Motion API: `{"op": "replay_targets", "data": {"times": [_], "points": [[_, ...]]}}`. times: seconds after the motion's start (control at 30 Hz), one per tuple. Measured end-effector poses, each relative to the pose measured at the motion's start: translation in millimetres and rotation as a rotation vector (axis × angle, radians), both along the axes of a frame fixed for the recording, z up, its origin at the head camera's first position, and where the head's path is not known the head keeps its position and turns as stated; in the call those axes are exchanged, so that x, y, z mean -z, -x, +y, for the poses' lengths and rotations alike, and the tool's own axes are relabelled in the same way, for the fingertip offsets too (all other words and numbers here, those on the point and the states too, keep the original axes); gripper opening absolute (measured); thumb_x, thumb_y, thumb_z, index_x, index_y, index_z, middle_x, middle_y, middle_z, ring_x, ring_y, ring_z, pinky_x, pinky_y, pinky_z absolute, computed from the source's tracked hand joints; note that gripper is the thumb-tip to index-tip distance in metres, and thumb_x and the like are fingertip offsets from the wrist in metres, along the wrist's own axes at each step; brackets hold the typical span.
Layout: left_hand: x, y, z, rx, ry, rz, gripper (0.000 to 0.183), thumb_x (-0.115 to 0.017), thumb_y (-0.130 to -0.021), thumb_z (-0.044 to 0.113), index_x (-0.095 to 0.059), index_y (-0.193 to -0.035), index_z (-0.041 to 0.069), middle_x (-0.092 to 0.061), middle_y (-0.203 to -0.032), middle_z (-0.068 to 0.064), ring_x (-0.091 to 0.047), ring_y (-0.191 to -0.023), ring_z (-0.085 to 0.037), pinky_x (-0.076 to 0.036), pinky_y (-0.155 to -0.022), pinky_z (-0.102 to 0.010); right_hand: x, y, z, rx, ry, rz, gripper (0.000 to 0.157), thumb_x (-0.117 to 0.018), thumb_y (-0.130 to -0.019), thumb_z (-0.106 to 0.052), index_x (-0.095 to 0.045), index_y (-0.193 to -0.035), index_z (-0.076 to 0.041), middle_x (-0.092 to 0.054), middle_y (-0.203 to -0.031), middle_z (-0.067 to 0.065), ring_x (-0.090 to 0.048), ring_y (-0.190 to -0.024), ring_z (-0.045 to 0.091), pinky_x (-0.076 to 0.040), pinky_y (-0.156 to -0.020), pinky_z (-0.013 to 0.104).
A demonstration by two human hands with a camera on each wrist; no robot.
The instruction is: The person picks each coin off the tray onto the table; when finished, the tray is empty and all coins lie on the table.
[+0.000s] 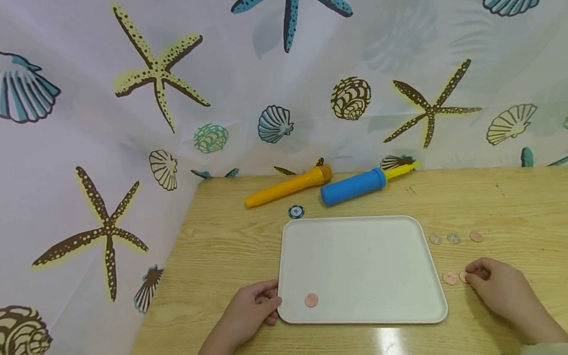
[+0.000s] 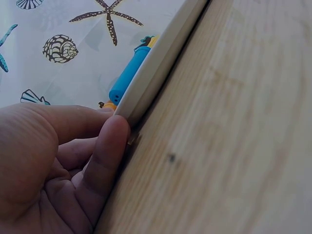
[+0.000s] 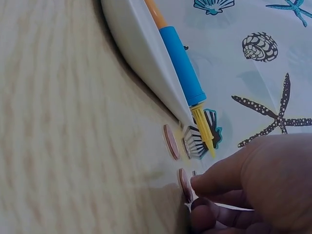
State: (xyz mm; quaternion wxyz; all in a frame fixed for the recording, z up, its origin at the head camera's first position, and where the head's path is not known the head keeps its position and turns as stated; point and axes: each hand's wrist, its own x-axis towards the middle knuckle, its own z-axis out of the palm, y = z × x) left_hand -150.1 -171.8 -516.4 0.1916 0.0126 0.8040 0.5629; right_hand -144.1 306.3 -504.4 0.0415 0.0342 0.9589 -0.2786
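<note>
A white rectangular tray [image 1: 354, 266] lies on the wooden table with one copper coin [image 1: 311, 300] near its front left corner. At its left edge my left hand [image 1: 253, 309] pinches the rim, and the left wrist view shows thumb and finger around the tray's edge [image 2: 151, 73]. To the right of the tray, my right hand [image 1: 502, 289] has its curled thumb and finger on a copper coin [image 3: 185, 185], partly hidden by them. Another copper coin [image 1: 449, 278] lies just left of those fingertips. Farther back are two silver coins [image 1: 435, 239] and a third copper coin [image 1: 476, 236].
Behind the tray lie a blue-and-white poker chip [image 1: 296, 212], an orange microphone-shaped toy [image 1: 289, 187] and a blue hand pump [image 1: 354, 187] with a yellow nozzle. A white cloth [image 1: 311, 142] printed with shells and starfish hangs along the table's back and left.
</note>
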Motion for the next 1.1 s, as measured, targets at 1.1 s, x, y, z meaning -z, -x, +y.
{"op": "replay_targets", "data": {"times": [1.1], "points": [[2.9,1.2,-4,0.022,-0.041,0.015,0.051,-0.064,-0.099,0.012,-0.048,-0.143,-0.010,-0.061,-0.100,-0.010,-0.064,-0.075,-0.015,-0.062,-0.065,-0.028,1.4,18.9,-157,-0.450,0.441,-0.098,0.009,-0.069,-0.096,-0.019,-0.073,-0.099,-0.011,-0.066,-0.078,-0.004,-0.062,-0.064,0.011,-0.054,-0.060,0.024]]}}
